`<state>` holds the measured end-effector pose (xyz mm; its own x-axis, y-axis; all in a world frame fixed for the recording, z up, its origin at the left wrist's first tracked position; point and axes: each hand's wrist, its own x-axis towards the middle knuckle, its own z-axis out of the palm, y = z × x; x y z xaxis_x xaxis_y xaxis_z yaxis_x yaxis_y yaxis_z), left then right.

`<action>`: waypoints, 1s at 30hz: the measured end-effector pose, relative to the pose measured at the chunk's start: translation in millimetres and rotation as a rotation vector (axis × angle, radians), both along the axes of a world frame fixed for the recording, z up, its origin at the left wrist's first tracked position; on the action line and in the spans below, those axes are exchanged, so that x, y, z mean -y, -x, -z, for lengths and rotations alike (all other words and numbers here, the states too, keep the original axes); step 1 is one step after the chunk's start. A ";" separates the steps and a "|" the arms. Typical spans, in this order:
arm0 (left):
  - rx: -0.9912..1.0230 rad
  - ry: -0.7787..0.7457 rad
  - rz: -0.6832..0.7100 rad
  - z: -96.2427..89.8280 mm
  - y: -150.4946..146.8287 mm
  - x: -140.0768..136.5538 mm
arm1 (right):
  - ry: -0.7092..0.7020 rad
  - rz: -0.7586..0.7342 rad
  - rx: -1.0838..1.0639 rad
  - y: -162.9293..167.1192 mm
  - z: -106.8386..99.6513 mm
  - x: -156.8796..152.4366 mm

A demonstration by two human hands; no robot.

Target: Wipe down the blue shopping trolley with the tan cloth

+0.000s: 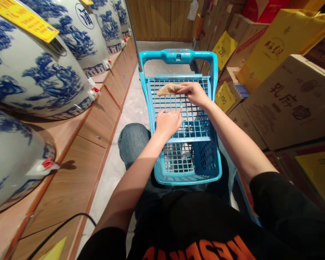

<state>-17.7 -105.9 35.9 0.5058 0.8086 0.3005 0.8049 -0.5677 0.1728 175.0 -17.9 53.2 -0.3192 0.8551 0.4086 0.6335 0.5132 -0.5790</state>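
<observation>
A blue plastic shopping basket (188,179) with a grid panel stands in front of my knees, its U-shaped handle at the far end. Between the fingers and thumb of my right hand (193,93) is a beige-brown cloth (169,89), lying against the upper part of the grid. Lower down, toward the grid's left side, my left hand (168,122) is curled on the lattice. Its fingertips are mostly hidden behind the knuckles. The two hands are a short way apart.
Large blue-and-white porcelain jars (54,68) with small taps line a wooden cabinet (97,119) on the left. On the right are stacked cardboard boxes (292,108), a yellow bag (284,47) and a yellow price card (224,50). A black cable (70,218) runs at lower left.
</observation>
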 end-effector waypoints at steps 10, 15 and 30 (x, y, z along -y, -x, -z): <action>-0.011 -0.006 0.006 -0.7 1.3 -0.6 | 0.008 -0.040 0.000 -20.4 11.0 29.8; -0.003 0.009 -0.003 -1.3 1.0 -0.5 | -0.083 0.093 0.001 -25.1 15.5 26.8; -0.032 0.022 -0.020 -4.0 0.2 0.5 | -0.069 0.048 0.034 -17.1 26.8 71.3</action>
<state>-17.9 -106.4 39.9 0.4985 0.8249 0.2665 0.8214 -0.5477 0.1591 192.1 -89.2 26.4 -0.2935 0.8399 0.4565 0.6769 0.5198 -0.5212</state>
